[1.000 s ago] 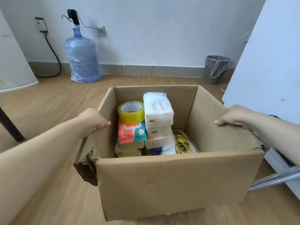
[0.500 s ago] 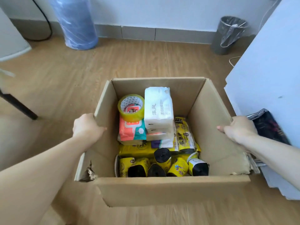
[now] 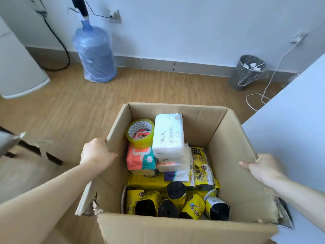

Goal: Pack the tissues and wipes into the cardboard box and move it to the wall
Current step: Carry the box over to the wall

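An open cardboard box (image 3: 177,110) fills the lower middle of the head view. My left hand (image 3: 96,154) grips its left side flap and my right hand (image 3: 263,169) grips its right side flap. Inside stand white tissue packs (image 3: 168,136), an orange and teal wipes pack (image 3: 140,160) and a roll of yellow tape (image 3: 140,133) on top of it. Yellow packets (image 3: 202,166) and several yellow-wrapped black rolls (image 3: 175,202) lie at the near end. The wall (image 3: 184,29) is ahead, beyond a strip of wooden floor.
A blue water bottle (image 3: 94,53) with a pump stands against the wall at the left. A grey waste bin (image 3: 248,73) stands at the right, with a white cable (image 3: 267,85) beside it. A white panel (image 3: 295,124) rises close on the right, a white appliance (image 3: 19,71) at the left.
The view has lifted, showing more wall. The box, held by both hands on its flaps, now appears nearer the wall than half a second ago.
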